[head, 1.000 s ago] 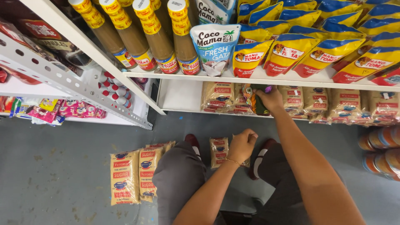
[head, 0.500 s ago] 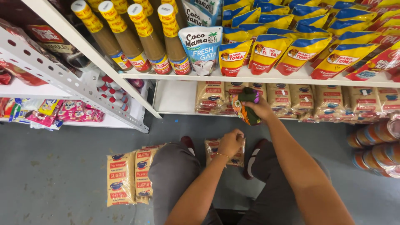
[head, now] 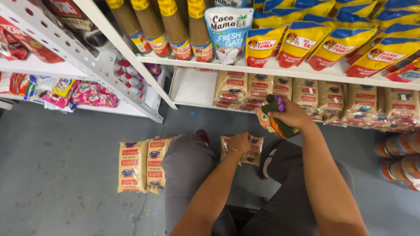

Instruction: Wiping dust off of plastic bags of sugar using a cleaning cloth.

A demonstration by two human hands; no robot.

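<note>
Two sugar bags [head: 140,165] lie on the floor [head: 57,183] by the left knee; the left hand [head: 239,142] grips another bag [head: 253,150] between the feet. The right hand [head: 292,114] clutches a cloth [head: 274,119] at the bottom shelf's [head: 192,87] front edge. That shelf looks mostly stocked; three bags remain.

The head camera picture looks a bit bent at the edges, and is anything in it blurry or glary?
Head view: the shelf edges bow and fan outward, a wide-lens distortion; lighting is even and soft, with faint shadows on the grey floor; the left hand on the brown sugar bag and the right hand holding a colourful cloth look slightly soft; mild sheen on the yellow pouches.
</note>
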